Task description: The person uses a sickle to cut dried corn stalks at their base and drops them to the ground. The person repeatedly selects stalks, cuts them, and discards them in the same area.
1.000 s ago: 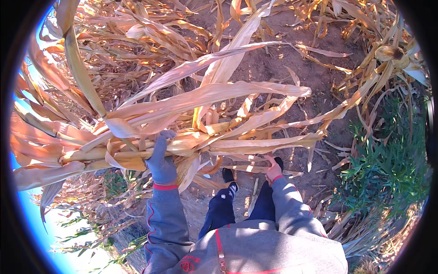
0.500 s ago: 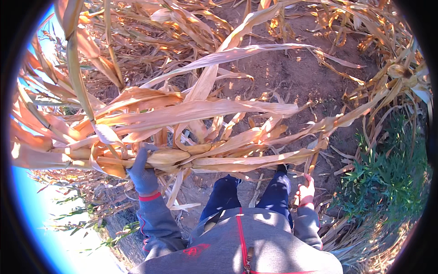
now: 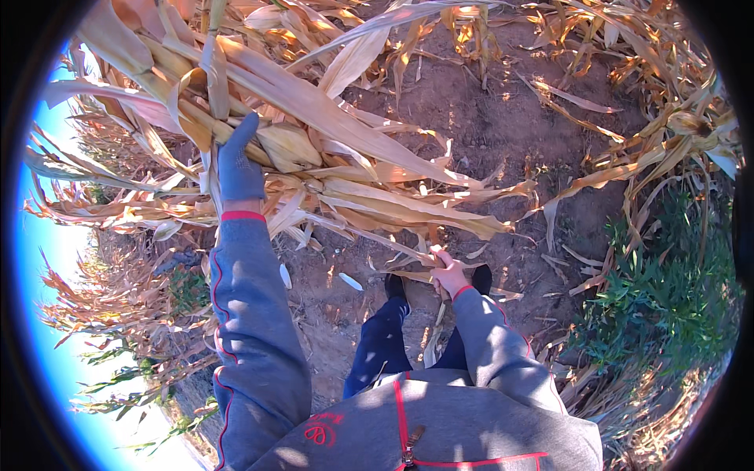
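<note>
My left hand (image 3: 239,166), in a grey-blue glove, is closed around a bundle of dry corn stalks (image 3: 188,110) at the upper left. A husk-covered ear of corn (image 3: 289,147) sits just right of its fingers. Long tan leaves trail from the bundle to the right. My bare right hand (image 3: 448,272) is closed in front of my feet, below the trailing leaves. From its fist a thin, pale stick (image 3: 377,238) runs up and left toward the bundle. Whether this is a tool handle or a stalk I cannot tell.
Brown soil (image 3: 518,118) strewn with dry leaves lies ahead. More dry corn plants (image 3: 675,149) stand at the right, above green weeds (image 3: 660,290). My dark shoes (image 3: 397,289) are under my right hand. A small white piece (image 3: 350,281) lies on the ground.
My left hand has moved up and away from me, tilting the stalk bundle. My right hand has come in from the right to the middle, in front of my feet.
</note>
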The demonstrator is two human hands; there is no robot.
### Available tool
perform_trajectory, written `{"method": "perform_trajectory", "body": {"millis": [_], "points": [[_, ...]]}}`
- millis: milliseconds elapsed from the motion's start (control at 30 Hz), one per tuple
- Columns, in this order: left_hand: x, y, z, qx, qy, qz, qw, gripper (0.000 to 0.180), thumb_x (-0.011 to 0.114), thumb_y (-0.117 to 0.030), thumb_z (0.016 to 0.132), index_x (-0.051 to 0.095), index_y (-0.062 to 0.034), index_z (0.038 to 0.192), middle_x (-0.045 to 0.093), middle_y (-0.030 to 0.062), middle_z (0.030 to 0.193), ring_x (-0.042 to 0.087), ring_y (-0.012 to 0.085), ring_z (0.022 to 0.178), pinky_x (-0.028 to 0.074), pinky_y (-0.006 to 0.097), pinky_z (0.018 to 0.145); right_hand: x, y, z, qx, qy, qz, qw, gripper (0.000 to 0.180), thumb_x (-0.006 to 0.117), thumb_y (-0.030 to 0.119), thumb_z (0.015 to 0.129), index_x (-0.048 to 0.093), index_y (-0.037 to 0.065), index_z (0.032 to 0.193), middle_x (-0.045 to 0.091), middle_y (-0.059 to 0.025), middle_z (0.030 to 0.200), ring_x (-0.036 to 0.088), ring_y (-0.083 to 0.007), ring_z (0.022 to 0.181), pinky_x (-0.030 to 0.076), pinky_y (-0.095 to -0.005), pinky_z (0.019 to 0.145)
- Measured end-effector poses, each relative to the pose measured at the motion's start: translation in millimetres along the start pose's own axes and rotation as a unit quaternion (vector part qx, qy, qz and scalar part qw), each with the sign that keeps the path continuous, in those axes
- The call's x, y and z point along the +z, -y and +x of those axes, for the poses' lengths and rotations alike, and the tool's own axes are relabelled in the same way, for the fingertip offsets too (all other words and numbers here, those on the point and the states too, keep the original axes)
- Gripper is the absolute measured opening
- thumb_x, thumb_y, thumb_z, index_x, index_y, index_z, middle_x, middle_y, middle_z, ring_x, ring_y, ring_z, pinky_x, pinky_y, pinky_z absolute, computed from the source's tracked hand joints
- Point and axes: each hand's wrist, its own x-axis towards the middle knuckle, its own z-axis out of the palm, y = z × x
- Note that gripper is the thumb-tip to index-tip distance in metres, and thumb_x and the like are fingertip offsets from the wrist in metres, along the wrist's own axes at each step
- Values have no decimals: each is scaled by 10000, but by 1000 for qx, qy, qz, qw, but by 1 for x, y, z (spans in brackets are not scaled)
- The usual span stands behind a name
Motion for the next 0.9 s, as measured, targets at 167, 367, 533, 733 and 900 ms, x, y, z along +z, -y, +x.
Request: {"method": "perform_trajectory", "body": {"millis": [167, 367, 533, 733, 900], "points": [[-3, 5, 20, -11, -16, 25, 1000, 374, 670, -40, 723, 564, -27, 1081, 599, 54, 953, 594, 171, 851, 505, 316, 767, 17, -14, -6, 4, -10, -67, 998, 601, 530, -30, 755, 432, 162, 1315, 509, -42, 658, 478, -113, 402, 403, -273, 364], [-40, 7, -75, 29, -161, 29, 986, 348, 628, -10, 720, 555, -17, 1060, 577, 65, 958, 585, 183, 842, 502, 324, 760, 18, -29, 69, 81, -14, -203, 976, 308, 524, 132, 830, 540, 103, 1136, 507, -50, 610, 466, -149, 377, 372, -287, 326], [-100, 5, -167, -46, -225, 31, 973, 349, 631, -28, 733, 546, -27, 1072, 567, 38, 987, 552, 144, 905, 459, 306, 808, 28, -47, 53, -1, 1, -32, 999, 216, 493, 222, 883, 565, 99, 1045, 530, -40, 649, 443, -136, 373, 353, -274, 318], [-138, 15, -159, 27, -236, 130, 963, 332, 622, -42, 749, 556, -15, 1073, 579, 55, 1009, 553, 156, 954, 445, 319, 854, 41, -32, 69, -6, 57, -224, 973, 130, 471, 199, 900, 563, 143, 973, 532, -28, 604, 462, -122, 382, 352, -266, 315], [-139, 28, -154, -1, -255, 55, 965, 257, 621, -97, 771, 589, -7, 1010, 583, 67, 1027, 558, 169, 957, 448, 337, 855, 32, 1, 85, 34, 43, -313, 948, 129, 502, 134, 865, 549, 128, 984, 508, -25, 565, 466, -128, 375, 357, -275, 318]]}}
